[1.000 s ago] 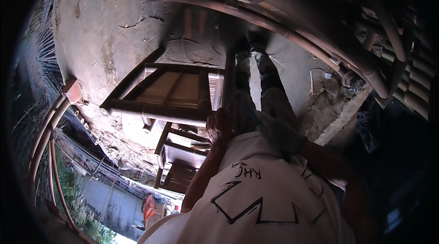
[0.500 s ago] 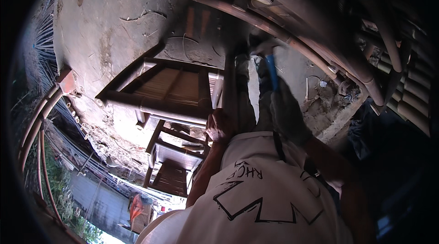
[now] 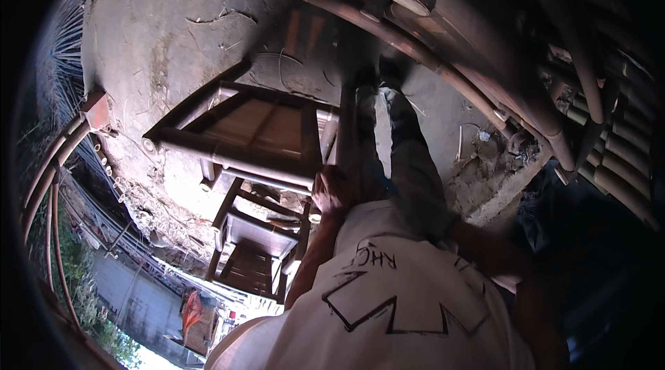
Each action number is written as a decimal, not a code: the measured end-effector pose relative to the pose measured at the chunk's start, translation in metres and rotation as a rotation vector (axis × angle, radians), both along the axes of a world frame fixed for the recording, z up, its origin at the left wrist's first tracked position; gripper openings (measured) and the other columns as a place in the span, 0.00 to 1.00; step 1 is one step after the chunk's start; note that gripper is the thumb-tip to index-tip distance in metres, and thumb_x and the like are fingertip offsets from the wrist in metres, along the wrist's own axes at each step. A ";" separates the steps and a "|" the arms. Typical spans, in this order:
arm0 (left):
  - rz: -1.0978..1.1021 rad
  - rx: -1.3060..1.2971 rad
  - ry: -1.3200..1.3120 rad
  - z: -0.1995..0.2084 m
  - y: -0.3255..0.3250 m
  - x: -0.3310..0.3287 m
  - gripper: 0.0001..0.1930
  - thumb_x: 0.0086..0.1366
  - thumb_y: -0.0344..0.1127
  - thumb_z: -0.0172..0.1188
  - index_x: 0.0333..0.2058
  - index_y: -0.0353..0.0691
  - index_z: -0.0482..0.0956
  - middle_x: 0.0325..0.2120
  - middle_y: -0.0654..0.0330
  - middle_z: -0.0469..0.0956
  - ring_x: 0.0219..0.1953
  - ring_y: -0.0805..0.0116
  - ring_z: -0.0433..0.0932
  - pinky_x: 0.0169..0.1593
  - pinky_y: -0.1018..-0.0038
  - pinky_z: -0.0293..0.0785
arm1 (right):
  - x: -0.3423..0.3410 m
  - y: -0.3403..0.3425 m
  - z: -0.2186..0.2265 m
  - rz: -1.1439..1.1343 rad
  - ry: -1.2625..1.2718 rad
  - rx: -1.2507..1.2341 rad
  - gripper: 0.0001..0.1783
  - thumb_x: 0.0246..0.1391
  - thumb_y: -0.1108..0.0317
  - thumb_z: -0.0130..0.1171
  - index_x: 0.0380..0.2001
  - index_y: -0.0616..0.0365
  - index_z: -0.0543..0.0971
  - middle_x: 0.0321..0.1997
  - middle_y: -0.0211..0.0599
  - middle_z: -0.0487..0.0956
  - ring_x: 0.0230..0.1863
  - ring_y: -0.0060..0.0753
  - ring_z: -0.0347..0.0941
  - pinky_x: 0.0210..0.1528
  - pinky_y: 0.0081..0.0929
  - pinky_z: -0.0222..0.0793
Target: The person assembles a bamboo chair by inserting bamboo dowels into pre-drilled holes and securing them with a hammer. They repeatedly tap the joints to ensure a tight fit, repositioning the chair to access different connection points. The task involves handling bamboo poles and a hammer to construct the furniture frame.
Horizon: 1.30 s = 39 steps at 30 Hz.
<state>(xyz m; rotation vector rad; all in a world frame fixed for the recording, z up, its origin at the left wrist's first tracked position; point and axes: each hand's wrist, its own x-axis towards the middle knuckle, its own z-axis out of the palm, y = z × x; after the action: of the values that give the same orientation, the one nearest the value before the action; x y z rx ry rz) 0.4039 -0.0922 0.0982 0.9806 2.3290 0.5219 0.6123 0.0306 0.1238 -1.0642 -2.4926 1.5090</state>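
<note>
Shifting slightly right since before, the bamboo chair frame (image 3: 256, 141) is lying on the concrete floor (image 3: 173, 30), left of the legs. Left hand (image 3: 331, 191) is gripping its post, fingers curled; right hand's fingers: cannot tell. Bamboo poles (image 3: 485, 44) are lying far right.

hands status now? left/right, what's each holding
Left hand: closed on the bamboo chair, gripping its frame.
Right hand: cannot be told; the arm runs into shadow, hand not visible.

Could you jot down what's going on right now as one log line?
left hand: gripping bamboo chair frame | right hand: not in view | chair: tilted above dirt ground | bamboo poles at right
</note>
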 end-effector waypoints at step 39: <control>0.302 0.258 -0.787 0.098 0.095 0.029 0.26 0.75 0.51 0.37 0.55 0.33 0.65 0.46 0.37 0.74 0.50 0.36 0.73 0.47 0.58 0.72 | -0.092 0.096 0.062 -0.065 -0.031 -0.593 0.14 0.57 0.61 0.60 0.38 0.61 0.78 0.28 0.35 0.77 0.27 0.28 0.72 0.32 0.29 0.70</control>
<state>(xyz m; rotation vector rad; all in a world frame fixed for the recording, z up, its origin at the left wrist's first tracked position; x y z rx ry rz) 0.4329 0.0027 0.1961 0.3954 1.7073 1.1183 0.5207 0.1271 0.1858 -1.2124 -2.0348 2.2938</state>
